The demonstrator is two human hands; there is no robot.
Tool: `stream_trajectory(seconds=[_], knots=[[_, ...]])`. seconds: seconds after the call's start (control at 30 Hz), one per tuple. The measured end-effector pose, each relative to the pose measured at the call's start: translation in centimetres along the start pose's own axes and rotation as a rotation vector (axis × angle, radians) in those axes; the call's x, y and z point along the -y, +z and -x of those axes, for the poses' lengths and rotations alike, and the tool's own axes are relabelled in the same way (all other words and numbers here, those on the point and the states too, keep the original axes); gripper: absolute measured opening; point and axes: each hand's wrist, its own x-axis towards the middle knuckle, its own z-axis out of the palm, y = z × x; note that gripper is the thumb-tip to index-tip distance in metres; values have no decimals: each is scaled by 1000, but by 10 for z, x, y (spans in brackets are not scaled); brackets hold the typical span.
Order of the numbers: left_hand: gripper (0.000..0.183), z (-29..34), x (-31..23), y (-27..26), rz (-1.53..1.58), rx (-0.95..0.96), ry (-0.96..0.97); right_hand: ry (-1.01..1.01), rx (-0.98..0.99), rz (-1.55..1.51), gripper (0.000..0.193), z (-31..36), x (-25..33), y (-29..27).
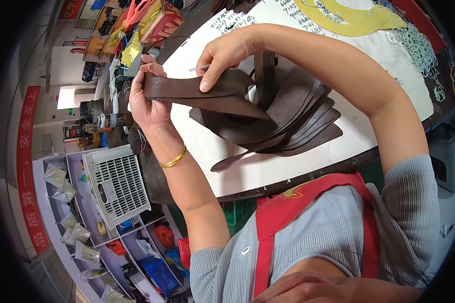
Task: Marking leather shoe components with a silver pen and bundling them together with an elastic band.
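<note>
A curved dark brown leather piece (pixel 197 90) is held up above the work surface. My left hand (pixel 150 98) grips its left end, fingers wrapped behind it. My right hand (pixel 230 53) pinches the same piece farther right, thumb on its face. A thin, pale, pen-like stick (pixel 199 67) juts out from the right hand's fingers; its exact kind is hard to make out. Just to the right, a fanned stack of dark brown leather pieces (pixel 293 118) rests on the white board (pixel 359 108). A folded brown strip (pixel 266 76) stands among them, partly hidden by my right hand and forearm.
Yellow ring-shaped material (pixel 356 20) lies at the far right of the board, beside a tangle of pale green cord (pixel 414 48). A red box (pixel 162 22) stands at the far left. Left of the table are a white slatted crate (pixel 117 184) and a compartment shelf (pixel 131 235).
</note>
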Motion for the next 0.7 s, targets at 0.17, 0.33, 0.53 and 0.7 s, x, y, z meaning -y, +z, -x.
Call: stream_trajectory(seconds=[0.17, 0.33, 0.53, 0.7], knots=[[34, -24, -18, -30, -222, -145, 130, 178, 99, 69, 40, -3, -13, -23], [36, -45, -42, -66, -331, -219, 157, 164, -43, 7, 37, 4, -12, -63], [51, -71, -19, -89, -707, -274, 185, 261, 13, 333, 40, -13, -41, -130], [57, -90, -16, -111, -764, -338, 155, 332, -135, 635, 45, -33, -48, -148]])
